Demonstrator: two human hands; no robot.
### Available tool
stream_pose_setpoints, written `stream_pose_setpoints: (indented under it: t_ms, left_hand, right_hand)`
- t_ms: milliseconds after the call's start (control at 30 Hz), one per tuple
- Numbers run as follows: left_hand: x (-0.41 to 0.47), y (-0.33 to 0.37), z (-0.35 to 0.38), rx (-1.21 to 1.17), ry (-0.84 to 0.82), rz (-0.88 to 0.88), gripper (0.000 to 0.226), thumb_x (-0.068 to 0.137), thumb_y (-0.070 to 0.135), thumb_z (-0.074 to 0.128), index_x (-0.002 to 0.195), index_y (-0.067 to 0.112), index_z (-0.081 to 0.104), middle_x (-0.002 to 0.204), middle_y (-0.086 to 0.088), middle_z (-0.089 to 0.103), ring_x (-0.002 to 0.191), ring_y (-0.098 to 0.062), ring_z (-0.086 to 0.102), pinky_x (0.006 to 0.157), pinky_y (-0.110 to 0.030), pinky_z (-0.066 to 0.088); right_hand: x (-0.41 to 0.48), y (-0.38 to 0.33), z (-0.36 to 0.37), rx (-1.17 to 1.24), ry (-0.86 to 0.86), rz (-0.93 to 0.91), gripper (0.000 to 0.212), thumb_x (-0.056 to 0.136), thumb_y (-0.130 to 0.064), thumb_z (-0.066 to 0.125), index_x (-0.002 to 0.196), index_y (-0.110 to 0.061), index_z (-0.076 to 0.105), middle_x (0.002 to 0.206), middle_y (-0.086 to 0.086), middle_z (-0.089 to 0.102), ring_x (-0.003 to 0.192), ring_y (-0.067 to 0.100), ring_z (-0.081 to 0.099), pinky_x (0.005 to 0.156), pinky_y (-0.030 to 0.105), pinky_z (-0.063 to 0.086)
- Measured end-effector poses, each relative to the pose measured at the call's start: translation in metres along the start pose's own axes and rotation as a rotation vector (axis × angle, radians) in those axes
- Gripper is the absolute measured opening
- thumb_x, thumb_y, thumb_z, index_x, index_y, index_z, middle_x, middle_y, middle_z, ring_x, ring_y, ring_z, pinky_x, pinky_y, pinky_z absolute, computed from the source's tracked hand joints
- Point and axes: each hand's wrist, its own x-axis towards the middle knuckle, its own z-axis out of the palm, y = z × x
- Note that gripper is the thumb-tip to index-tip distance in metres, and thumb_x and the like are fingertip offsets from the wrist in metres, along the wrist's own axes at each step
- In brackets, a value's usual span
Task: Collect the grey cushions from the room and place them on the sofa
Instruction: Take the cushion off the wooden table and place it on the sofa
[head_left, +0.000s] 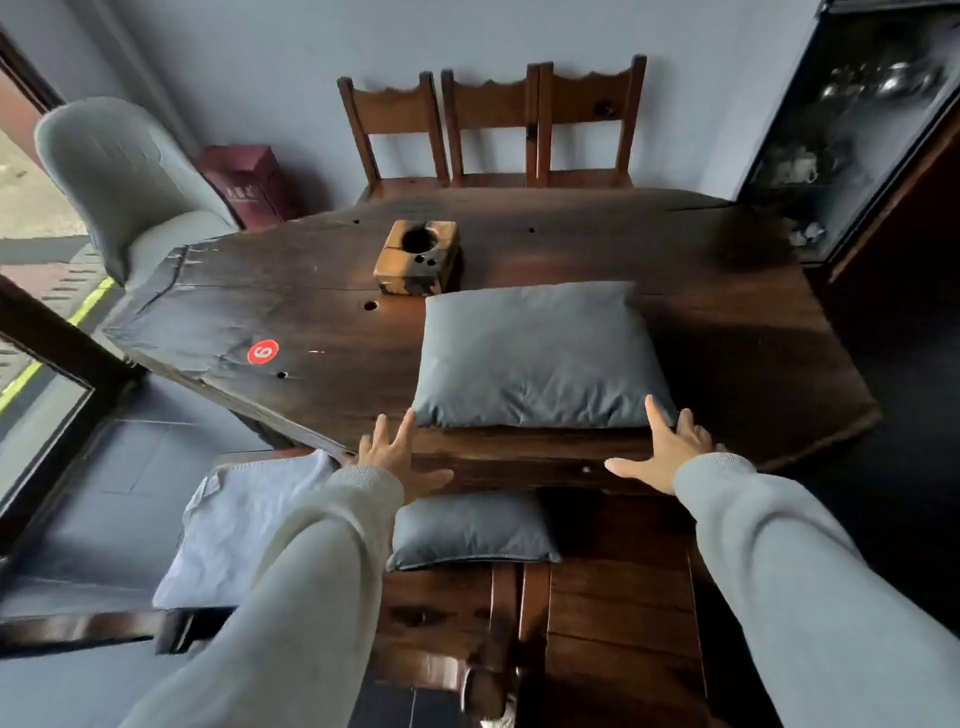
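Observation:
A dark grey cushion (540, 358) lies flat on the dark wooden table (311, 332), near its front edge. My left hand (397, 457) is open at the cushion's front left corner, fingertips just touching or almost touching it. My right hand (667, 449) is open at the front right corner, fingers spread, one fingertip against the cushion's edge. A second dark grey cushion (472, 530) rests on a wooden seat below the table edge, partly hidden by my left sleeve. A paler grey cushion (239, 535) lies to its left. No sofa is in view.
A wooden block holder (418, 257) stands on the table behind the cushion. Three wooden chairs (493, 124) line the far wall. A grey upholstered chair (130, 176) sits at the table's left end, a dark glass cabinet (852, 119) at the right, a maroon box (244, 182) by the wall.

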Motion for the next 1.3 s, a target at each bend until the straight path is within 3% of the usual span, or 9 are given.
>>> stream_pose_setpoints:
  t_ms: [233, 467, 667, 733, 800, 900, 1100, 1233, 1300]
  left_hand:
    - [0.138, 0.031, 0.038, 0.031, 0.014, 0.02, 0.111, 0.09, 0.018, 0.073, 0.158, 0.053, -0.008, 0.17, -0.005, -0.026, 0.154, -0.046, 0.008, 0.116, -0.061, 0.032]
    - [0.205, 0.039, 0.089, 0.082, 0.15, 0.007, 0.118, 0.087, 0.03, 0.074, 0.152, 0.057, -0.021, 0.169, -0.009, -0.028, 0.154, -0.046, 0.006, 0.108, -0.062, 0.038]
    - [0.221, 0.032, 0.116, 0.101, 0.261, 0.006, 0.107, 0.085, 0.026, 0.069, 0.158, 0.053, -0.004, 0.174, -0.01, -0.004, 0.118, -0.043, 0.049, 0.092, -0.054, 0.05]
    - [0.216, 0.032, 0.114, 0.08, 0.26, 0.006, 0.104, 0.087, 0.015, 0.064, 0.158, 0.056, -0.001, 0.174, -0.007, 0.003, 0.115, -0.043, 0.051, 0.092, -0.052, 0.05]
    - [0.213, 0.038, 0.112, 0.084, 0.238, 0.025, 0.104, 0.088, 0.009, 0.06, 0.158, 0.057, 0.001, 0.173, -0.006, 0.009, 0.115, -0.044, 0.051, 0.091, -0.051, 0.051]
    - [0.185, 0.039, 0.099, 0.055, 0.184, 0.014, 0.098, 0.091, 0.023, 0.067, 0.158, 0.057, 0.004, 0.169, -0.008, 0.021, 0.119, -0.045, 0.052, 0.093, -0.052, 0.051]
    - [0.116, -0.002, 0.015, -0.073, 0.296, 0.018, 0.083, 0.083, 0.029, 0.07, 0.155, 0.049, 0.035, 0.13, -0.01, 0.057, 0.114, -0.041, 0.06, 0.09, -0.048, 0.053]
    - [0.043, -0.07, -0.081, -0.228, 0.429, -0.08, 0.072, 0.078, 0.027, 0.079, 0.144, 0.037, 0.053, 0.128, -0.01, 0.068, 0.117, -0.037, 0.063, 0.092, -0.039, 0.05]
    - [0.005, -0.107, -0.117, -0.378, 0.462, -0.162, 0.07, 0.071, 0.031, 0.089, 0.135, 0.033, 0.063, 0.124, -0.006, 0.07, 0.117, -0.031, 0.064, 0.09, -0.031, 0.047]
  right_hand:
    - [0.145, 0.018, 0.023, 0.152, 0.109, 0.042, 0.15, 0.067, -0.048, 0.096, 0.154, -0.056, -0.026, 0.166, 0.018, -0.036, 0.158, 0.045, -0.009, 0.122, 0.061, 0.02]
    - [0.227, 0.025, 0.108, 0.166, 0.3, -0.001, 0.151, 0.061, -0.071, 0.086, 0.158, -0.044, -0.027, 0.17, 0.026, -0.015, 0.153, 0.048, 0.008, 0.115, 0.066, 0.022]
    - [0.253, 0.032, 0.129, 0.217, 0.36, -0.058, 0.154, 0.057, -0.073, 0.085, 0.152, -0.051, -0.034, 0.17, 0.028, -0.013, 0.152, 0.048, 0.011, 0.115, 0.07, 0.017]
    - [0.243, 0.025, 0.126, 0.182, 0.361, -0.047, 0.143, 0.067, -0.064, 0.085, 0.158, -0.047, -0.025, 0.171, 0.028, -0.008, 0.148, 0.051, 0.019, 0.114, 0.068, 0.021]
    - [0.235, 0.023, 0.12, 0.188, 0.406, -0.03, 0.122, 0.08, -0.045, 0.085, 0.167, -0.035, 0.0, 0.17, 0.03, 0.006, 0.136, 0.057, 0.032, 0.108, 0.069, 0.029]
    - [0.21, 0.022, 0.101, 0.112, 0.337, -0.059, 0.093, 0.091, -0.03, 0.077, 0.167, -0.029, 0.022, 0.162, 0.032, 0.026, 0.125, 0.059, 0.04, 0.102, 0.066, 0.037]
    - [0.155, -0.012, 0.012, 0.063, 0.198, -0.186, 0.065, 0.1, -0.045, 0.063, 0.16, -0.036, 0.04, 0.136, 0.024, 0.059, 0.12, 0.049, 0.056, 0.098, 0.048, 0.046]
    - [0.082, -0.095, -0.074, 0.09, 0.265, -0.395, 0.042, 0.096, -0.054, 0.063, 0.135, -0.038, 0.067, 0.119, 0.018, 0.074, 0.109, 0.046, 0.066, 0.085, 0.042, 0.048]
    - [0.049, -0.131, -0.109, 0.093, 0.19, -0.462, 0.035, 0.097, -0.054, 0.063, 0.124, -0.035, 0.074, 0.115, 0.013, 0.077, 0.108, 0.042, 0.066, 0.083, 0.039, 0.045]
